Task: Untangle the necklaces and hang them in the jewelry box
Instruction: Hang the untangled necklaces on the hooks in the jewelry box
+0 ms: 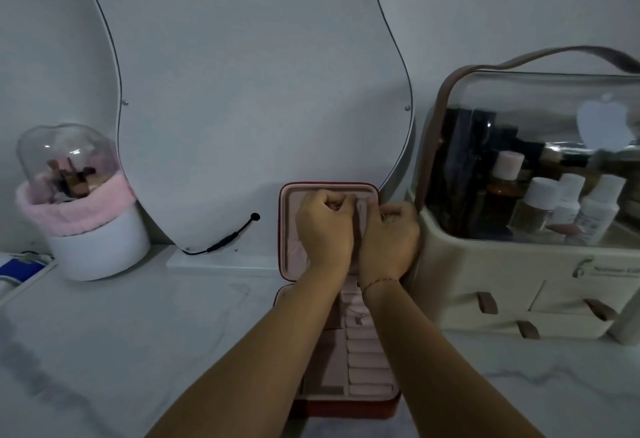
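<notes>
No necklace can be made out: it is too fine to see, or hidden by the hands. The box [286, 229], red outside and lined in soft pink, lies open on the bench [138, 333], its lid upright against the mirror [242, 91]. The left grip [323, 226] and right grip [389, 236] curl tight at the lid's top; whether they pinch a chain I cannot tell. This is likely the hanging step, and next calls for looping a chain over a small hook. Padded rolls [367, 361] fill the tray.
</notes>
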A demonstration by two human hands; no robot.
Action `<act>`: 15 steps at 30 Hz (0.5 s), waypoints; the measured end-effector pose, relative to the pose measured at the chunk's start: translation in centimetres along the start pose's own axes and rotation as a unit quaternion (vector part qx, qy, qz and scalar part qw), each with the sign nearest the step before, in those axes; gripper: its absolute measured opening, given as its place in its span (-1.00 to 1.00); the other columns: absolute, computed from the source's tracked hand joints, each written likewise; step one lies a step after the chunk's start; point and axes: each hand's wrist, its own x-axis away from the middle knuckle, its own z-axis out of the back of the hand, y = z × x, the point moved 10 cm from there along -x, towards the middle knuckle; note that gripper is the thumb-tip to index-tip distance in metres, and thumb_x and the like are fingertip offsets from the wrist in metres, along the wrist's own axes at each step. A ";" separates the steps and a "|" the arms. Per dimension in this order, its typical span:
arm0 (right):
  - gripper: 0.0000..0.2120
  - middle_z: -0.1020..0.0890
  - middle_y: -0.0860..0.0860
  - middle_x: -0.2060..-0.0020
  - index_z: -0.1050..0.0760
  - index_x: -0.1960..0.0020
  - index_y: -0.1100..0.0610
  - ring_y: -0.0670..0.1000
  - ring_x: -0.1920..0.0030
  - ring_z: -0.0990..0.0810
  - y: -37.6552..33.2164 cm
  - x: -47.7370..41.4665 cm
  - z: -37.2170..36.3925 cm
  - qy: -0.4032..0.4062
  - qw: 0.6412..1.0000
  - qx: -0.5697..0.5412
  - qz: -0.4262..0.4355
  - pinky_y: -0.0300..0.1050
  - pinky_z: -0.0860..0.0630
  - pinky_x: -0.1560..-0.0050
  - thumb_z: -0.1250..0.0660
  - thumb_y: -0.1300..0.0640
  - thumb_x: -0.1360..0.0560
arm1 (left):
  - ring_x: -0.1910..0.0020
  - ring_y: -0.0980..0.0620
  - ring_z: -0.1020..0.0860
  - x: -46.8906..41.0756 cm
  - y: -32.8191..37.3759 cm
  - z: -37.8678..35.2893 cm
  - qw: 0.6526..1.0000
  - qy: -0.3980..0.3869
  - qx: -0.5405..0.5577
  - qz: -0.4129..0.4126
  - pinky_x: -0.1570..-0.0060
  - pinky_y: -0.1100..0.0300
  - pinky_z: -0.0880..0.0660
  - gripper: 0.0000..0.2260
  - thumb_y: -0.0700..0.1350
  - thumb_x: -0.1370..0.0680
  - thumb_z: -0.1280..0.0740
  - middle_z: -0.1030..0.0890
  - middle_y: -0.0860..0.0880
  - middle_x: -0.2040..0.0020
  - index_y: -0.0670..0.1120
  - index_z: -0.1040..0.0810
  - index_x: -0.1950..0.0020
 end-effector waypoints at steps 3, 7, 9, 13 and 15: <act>-0.81 -0.55 -0.06 0.42 -0.44 0.18 0.10 -0.06 0.39 -0.55 0.1 -0.1 -0.4 -0.006 0.999 0.043 0.021 -0.20 -0.47 0.41 -0.34 0.00 -0.51 | 0.31 0.06 -0.53 0.3 0.1 0.0 1.000 0.006 -0.024 -0.009 0.36 0.29 -0.42 -0.89 -0.15 -0.45 -0.43 -0.60 -0.03 0.28 -0.15 -0.59 0.25; -0.83 -0.52 -0.05 0.42 -0.42 0.19 0.11 -0.04 0.40 -0.51 -0.5 0.3 -0.7 -0.033 0.991 0.117 0.052 -0.22 -0.42 0.43 -0.31 0.06 -0.53 | 0.31 0.05 -0.55 1.2 0.0 0.3 0.998 -0.023 -0.058 -0.019 0.30 0.15 -0.50 -0.87 -0.12 -0.48 -0.41 -0.61 -0.01 0.31 -0.11 -0.61 0.26; -0.84 -0.52 -0.04 0.40 -0.42 0.19 0.12 -0.06 0.40 -0.50 -0.5 0.7 -0.5 -0.061 0.987 0.136 0.060 -0.22 -0.43 0.43 -0.32 0.08 -0.52 | 0.32 0.11 -0.55 1.8 -0.6 0.4 0.994 -0.069 -0.079 -0.015 0.27 0.24 -0.49 -0.89 -0.12 -0.50 -0.39 -0.62 0.02 0.28 -0.12 -0.64 0.19; -0.93 -0.63 0.04 0.28 -0.54 0.14 0.11 0.00 0.24 -0.60 1.0 2.6 -1.9 -0.238 0.966 0.096 -0.009 -0.07 -0.57 0.17 -0.32 0.12 -0.48 | 0.22 0.15 -0.58 2.6 -1.4 0.6 0.985 -0.165 -0.026 0.043 0.25 0.36 -0.45 -0.89 -0.11 -0.52 -0.36 -0.65 0.01 0.22 -0.12 -0.66 0.11; -0.87 -0.64 0.22 0.19 -0.57 0.08 0.23 0.08 0.19 -0.60 0.9 4.9 -2.4 -0.341 0.937 0.039 -0.057 0.00 -0.55 0.11 -0.30 0.18 -0.50 | 0.16 0.14 -0.60 3.0 -1.0 0.7 0.979 -0.190 0.027 0.072 0.20 0.37 -0.50 -0.87 -0.09 -0.51 -0.37 -0.66 -0.01 0.16 -0.11 -0.66 0.05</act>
